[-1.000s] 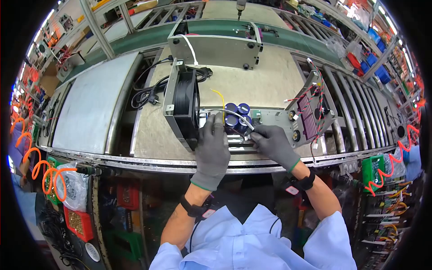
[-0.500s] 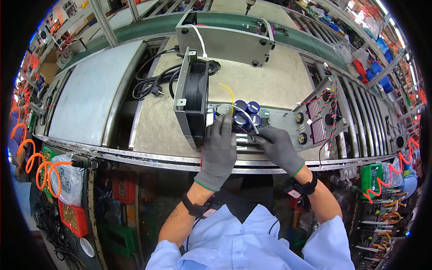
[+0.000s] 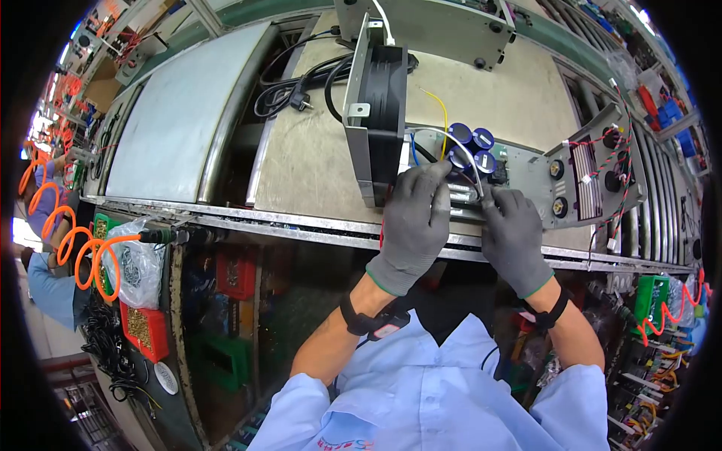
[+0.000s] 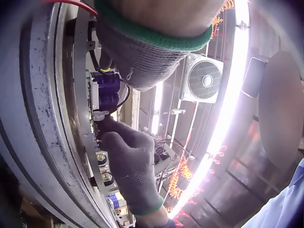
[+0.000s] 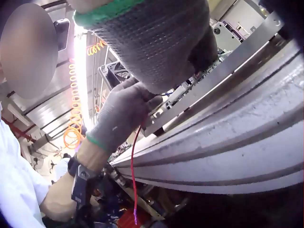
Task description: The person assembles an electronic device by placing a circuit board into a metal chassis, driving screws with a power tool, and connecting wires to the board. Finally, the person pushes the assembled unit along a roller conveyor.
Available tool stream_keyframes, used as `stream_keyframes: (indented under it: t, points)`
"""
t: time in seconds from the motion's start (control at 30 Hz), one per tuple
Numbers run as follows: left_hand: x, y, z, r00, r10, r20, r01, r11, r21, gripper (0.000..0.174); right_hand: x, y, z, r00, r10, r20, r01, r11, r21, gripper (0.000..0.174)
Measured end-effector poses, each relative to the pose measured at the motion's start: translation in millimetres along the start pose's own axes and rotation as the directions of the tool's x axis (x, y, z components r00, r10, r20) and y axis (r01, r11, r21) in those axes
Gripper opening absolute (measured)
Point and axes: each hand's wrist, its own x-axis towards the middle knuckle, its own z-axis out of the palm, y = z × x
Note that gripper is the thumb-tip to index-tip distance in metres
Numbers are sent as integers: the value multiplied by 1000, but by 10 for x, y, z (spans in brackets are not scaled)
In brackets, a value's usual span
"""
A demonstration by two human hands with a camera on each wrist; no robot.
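In the head view, a metal chassis [image 3: 526, 161] lies on the bench, with a black fan [image 3: 387, 105] upright at its left end and blue-topped capacitors [image 3: 461, 134] inside. My gloved right hand [image 3: 515, 237] pinches the end of a white cable [image 3: 466, 152] that arches past the capacitors. My gloved left hand [image 3: 414, 222] reaches into the chassis between fan and capacitors, its fingertips hidden in part. A red wire [image 5: 133, 175] hangs from beneath that hand in the right wrist view; I cannot tell whether the fingers grip it. A yellow wire [image 3: 444, 113] stands up beside the capacitors.
Behind is a second metal chassis [image 3: 436, 34]. A black power cord [image 3: 301, 86] is coiled left of the fan. Red, green and black wires [image 3: 620, 161] hang over the chassis's right end plate. Rollers [image 3: 665, 180] run at the right; a red screw bin [image 3: 143, 331] stands lower left.
The head view has shifted, so the bench appears farther right and higher. Both hands stay at the chassis, the right still on the white cable's end, its wrist now turned more upright.
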Motion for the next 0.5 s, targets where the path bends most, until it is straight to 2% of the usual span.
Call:
stream_keyframes:
  t: [0.1, 0.13, 0.17, 0.2, 0.23, 0.3, 0.33, 0.37, 0.4, 0.47, 0.5]
  points:
    - [-71, 78, -87, 998, -57, 15, 57, 998, -15, 24, 32, 5, -30, 997, 13, 75, -9, 999, -45, 46]
    - [-96, 119, -133, 997, -76, 20, 76, 997, -16, 22, 11, 0, -45, 998, 15, 67, -14, 1000, -17, 47]
    - [-171, 180, -209, 988, -154, 16, 155, 987, -40, 19, -1, 14, -51, 998, 12, 54, -12, 1000, 6, 47]
    - [-292, 170, -296, 989, -143, -19, 144, 990, 13, 19, -8, 42, -67, 999, 6, 37, -7, 1000, 27, 48]
    - [-409, 239, -395, 977, -205, -51, 206, 979, 8, 16, -41, 57, -99, 998, 25, 63, -29, 998, 58, 51]
    - [-763, 226, -589, 921, -386, -53, 381, 921, -85, 11, -111, 3, -144, 996, 81, -33, -76, 990, 121, 52]
    - [-922, 185, -670, 877, -481, -18, 480, 877, -25, 13, -171, -63, -154, 990, 118, -74, -105, 982, 159, 52]
    - [-1057, 138, -741, 820, -573, 6, 572, 819, 38, 15, -234, -149, -193, 979, 148, -143, -120, 975, 187, 45]
    - [-1141, 83, -759, 749, -662, 18, 657, 747, 102, 17, -293, -242, -240, 978, 171, -120, -131, 949, 286, 42]
    - [-1234, -19, -730, 709, -701, 74, 673, 704, 226, 23, -447, -461, -305, 977, 207, -52, -157, 862, 481, 34]
    - [-1206, -18, -731, 657, -727, 200, 696, 687, 211, 25, -502, -544, -274, 980, 200, 5, -171, 826, 537, 29]
